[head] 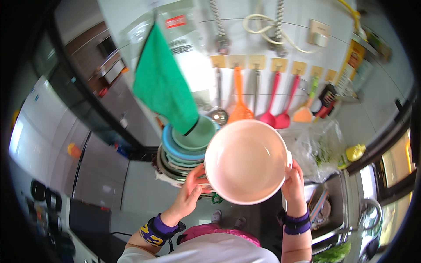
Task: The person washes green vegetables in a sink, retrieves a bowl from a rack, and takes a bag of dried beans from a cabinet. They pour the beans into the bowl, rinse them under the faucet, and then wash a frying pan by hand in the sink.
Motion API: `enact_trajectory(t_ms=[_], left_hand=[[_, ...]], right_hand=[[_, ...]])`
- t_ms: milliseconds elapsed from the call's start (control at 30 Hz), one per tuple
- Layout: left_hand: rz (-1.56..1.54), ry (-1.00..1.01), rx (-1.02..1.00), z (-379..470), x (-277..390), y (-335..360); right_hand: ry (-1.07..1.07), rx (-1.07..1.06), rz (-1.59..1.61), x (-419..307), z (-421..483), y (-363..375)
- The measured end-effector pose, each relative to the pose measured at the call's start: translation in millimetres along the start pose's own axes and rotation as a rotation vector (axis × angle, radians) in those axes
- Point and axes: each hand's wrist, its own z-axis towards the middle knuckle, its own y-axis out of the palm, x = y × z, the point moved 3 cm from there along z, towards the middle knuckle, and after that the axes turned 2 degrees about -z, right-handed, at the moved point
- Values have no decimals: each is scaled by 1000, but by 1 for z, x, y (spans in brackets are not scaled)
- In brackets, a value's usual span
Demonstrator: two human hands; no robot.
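Observation:
A large pale pink basin (246,161) is held up before me, its open top facing the camera and nothing seen inside. My right hand (293,184) grips it by the handle on its right rim. At its lower left side, my left hand (192,190) has the fingers spread behind the wall and the thumb apart; whether it bears weight is hard to see. Just left of the basin stands a stack of nested bowls and basins, with a green bowl (205,133) on top and a blue basin (169,139) below it.
A green cloth (164,85) hangs over the stack. On the tiled wall hang an orange slotted turner (240,108), a metal ladle (219,116) and pink utensils (269,116). To the right are a clear plastic bag (317,154) with greens and a sink (337,187) holding dishes. A refrigerator (49,131) stands left.

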Motion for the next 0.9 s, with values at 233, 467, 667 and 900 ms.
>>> enact_trajectory(t_ms=[233, 467, 667, 900], left_hand=[[173, -40, 266, -73, 12, -55], [83, 9, 682, -184, 27, -135], [82, -36, 1032, -281, 18, -225], [-85, 65, 1383, -400, 42, -322]], right_hand=[[130, -316, -71, 69, -16, 67], [367, -501, -110, 144, -36, 211], [597, -659, -150, 246, -55, 316], [718, -974, -202, 368, -112, 455]])
